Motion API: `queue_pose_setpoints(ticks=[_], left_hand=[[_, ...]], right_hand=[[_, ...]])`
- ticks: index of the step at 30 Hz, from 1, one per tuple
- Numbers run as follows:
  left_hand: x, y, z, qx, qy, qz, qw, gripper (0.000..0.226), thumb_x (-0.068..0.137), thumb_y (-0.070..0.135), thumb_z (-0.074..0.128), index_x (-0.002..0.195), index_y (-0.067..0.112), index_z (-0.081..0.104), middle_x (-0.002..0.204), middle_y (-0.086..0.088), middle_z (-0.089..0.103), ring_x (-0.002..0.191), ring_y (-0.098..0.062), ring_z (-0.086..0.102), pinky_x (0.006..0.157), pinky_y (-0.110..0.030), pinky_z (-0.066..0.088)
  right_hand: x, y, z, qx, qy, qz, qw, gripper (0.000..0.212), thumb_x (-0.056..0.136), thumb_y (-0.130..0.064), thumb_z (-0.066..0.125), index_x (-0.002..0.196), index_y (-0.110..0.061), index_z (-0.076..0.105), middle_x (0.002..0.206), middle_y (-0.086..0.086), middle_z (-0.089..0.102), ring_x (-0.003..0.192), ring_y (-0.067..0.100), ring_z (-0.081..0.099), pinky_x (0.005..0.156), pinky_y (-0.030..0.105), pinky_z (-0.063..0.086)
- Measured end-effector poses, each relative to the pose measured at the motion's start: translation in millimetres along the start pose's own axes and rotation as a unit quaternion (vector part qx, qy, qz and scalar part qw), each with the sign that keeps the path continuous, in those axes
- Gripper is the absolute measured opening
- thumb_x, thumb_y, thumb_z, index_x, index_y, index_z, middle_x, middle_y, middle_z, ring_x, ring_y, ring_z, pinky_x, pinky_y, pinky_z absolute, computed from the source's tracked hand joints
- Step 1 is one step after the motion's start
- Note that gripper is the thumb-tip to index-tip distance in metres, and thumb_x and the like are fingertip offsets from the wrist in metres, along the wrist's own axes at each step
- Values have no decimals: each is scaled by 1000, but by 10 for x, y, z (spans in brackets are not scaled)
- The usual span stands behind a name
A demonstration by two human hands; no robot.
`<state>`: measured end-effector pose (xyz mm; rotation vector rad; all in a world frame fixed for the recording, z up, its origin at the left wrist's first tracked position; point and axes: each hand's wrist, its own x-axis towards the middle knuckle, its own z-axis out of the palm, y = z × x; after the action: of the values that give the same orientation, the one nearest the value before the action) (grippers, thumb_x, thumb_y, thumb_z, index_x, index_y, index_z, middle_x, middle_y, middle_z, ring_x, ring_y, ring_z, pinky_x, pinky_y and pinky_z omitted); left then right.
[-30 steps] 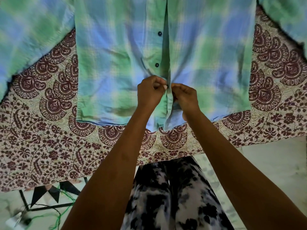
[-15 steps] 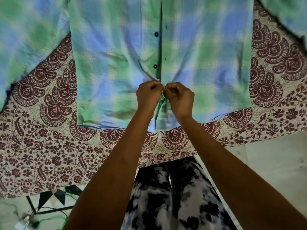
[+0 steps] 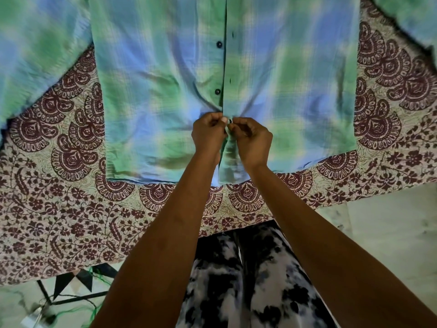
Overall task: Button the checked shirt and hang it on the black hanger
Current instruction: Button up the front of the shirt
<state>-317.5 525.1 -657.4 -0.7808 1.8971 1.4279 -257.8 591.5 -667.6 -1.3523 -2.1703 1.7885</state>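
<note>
At the hem: left hand (image 3: pixel 208 133) and right hand (image 3: pixel 254 138) each pinch the checked shirt (image 3: pixel 165 91) placket.
Risk: bottom button (image 3: pixel 229 120) could slip its hole if the fabric slackens.

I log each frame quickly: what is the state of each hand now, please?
Left hand: closed, pinching the left front edge of the checked shirt.
Right hand: closed, pinching the shirt's right front edge.

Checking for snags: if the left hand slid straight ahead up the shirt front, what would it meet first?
Probably the nearest unfastened dark button, just beyond the left hand on the checked shirt; exact line is hard to judge.
</note>
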Motion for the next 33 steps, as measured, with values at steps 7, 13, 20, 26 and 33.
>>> queue_pose_setpoints(ticks=[7,13,20,26,33], left_hand=[[-3,-32,5,16,14,29,999,8,84,5,61,84,12,63,78,-5,64,62,-14,57,71,-33,53],[0,-76,-15,42,18,64,997,16,83,9,63,75,23,62,83,-13,69,67,-18,55,78,-40,52],[9,-38,-45,87,4,106,991,11,82,9,64,79,20,62,82,-6,68,74,-16,60,85,-44,54],[4,8,-17,132,28,142,981,11,76,10,67,86,10,70,84,-7,72,75,-15,65,81,-36,54],[5,29,-58,128,16,147,981,12,76,4,65,85,12,66,78,0,67,72,-12,63,75,-27,52]], right_hand=[[18,-8,1,21,8,33,999,12,80,-4,68,91,-5,72,84,4,71,73,8,64,82,28,54],[142,-9,-57,66,-37,78,994,12,80,1,66,91,2,71,68,-10,65,57,-7,59,70,19,50],[232,-50,-90,25,-71,82,994,5,80,-4,67,84,-4,71,63,2,63,58,12,57,70,34,50],[207,-38,-74,-13,-62,60,996,18,75,-10,60,73,-27,65,70,-2,66,68,18,63,75,42,54],[-12,13,-58,-3,-47,-54,997,13,84,-7,62,97,-9,68,87,-3,68,80,8,66,76,15,52]])
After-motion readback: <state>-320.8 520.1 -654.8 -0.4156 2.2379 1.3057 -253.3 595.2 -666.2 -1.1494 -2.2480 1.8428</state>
